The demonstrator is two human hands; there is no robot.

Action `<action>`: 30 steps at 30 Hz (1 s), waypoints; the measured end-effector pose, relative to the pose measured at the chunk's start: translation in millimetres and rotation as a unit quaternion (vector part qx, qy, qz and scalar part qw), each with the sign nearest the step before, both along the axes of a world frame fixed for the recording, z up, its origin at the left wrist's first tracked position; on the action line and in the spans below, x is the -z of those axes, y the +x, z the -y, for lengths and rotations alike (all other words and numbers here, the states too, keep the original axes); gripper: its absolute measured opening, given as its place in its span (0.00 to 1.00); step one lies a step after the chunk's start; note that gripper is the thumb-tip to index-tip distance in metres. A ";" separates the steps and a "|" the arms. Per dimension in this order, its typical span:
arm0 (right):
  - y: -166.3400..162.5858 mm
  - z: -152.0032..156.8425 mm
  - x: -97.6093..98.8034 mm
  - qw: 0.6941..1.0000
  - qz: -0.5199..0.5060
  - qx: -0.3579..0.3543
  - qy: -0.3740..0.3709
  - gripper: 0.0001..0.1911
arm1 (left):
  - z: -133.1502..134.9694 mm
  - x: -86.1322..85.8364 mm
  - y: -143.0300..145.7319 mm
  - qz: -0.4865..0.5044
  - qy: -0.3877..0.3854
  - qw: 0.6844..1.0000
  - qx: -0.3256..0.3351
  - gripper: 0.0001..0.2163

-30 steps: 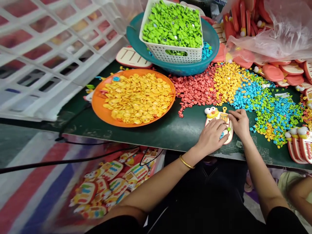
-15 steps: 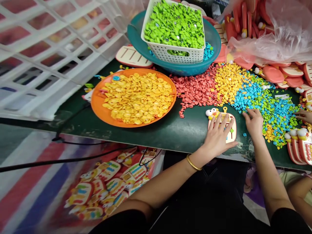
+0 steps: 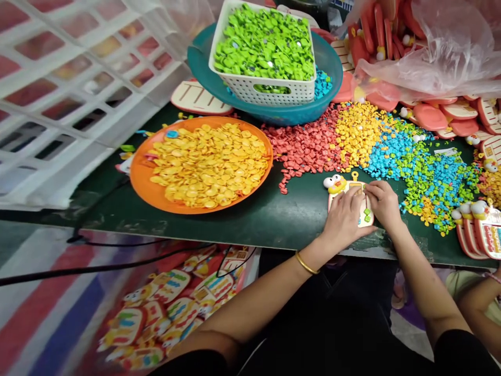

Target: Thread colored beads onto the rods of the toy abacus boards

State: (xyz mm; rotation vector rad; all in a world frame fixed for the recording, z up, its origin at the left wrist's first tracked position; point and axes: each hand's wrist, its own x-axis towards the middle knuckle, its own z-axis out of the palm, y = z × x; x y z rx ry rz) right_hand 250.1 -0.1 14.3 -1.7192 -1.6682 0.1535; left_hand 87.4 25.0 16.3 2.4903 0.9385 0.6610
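Under my left hand [image 3: 344,213] lies a cream toy board [image 3: 365,221] with a yellow bird head and bulging white eyes [image 3: 334,181]. My left fingers bend across its face, the thumb stretched along the lower edge, holding it against the table. My right hand [image 3: 382,202] is closed in a pinch at the board's upper right slot, and a bit of green shows at its fingertips; most of that small piece is hidden. Small green pieces [image 3: 367,213] sit in the right slot, with a blue one [image 3: 359,221] beside them.
Heaps of small red [image 3: 309,146], yellow [image 3: 358,130] and blue and green pieces [image 3: 418,162] lie beyond my hands. An orange plate [image 3: 136,180] of yellow pieces stands left. Behind it, a white basket [image 3: 235,86] sits in a teal basin [image 3: 199,68]. Stacked toy boards [image 3: 469,235] stand right.
My right hand has moved left from the blue and green heap to the board. My left fingers have drawn closer together. More green shows in the board's right slot.
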 end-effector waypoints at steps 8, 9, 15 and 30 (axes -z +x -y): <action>59.9 -24.0 -10.0 0.989 0.039 0.142 -0.018 0.12 | -7.4 -8.0 0.8 -0.043 0.014 0.997 0.059 0.31; 67.5 -28.6 -9.8 0.988 0.036 0.146 -0.036 0.12 | -7.4 -7.1 -0.9 -0.037 0.015 0.997 0.064 0.29; 54.1 -18.3 -8.1 0.975 -0.168 0.118 -0.089 0.14 | -8.0 -0.1 -14.8 -0.001 0.004 0.993 0.122 0.29; 6.3 72.8 -11.8 0.981 0.004 0.194 0.003 0.15 | -9.2 -10.1 -12.2 -0.049 0.002 0.993 0.109 0.39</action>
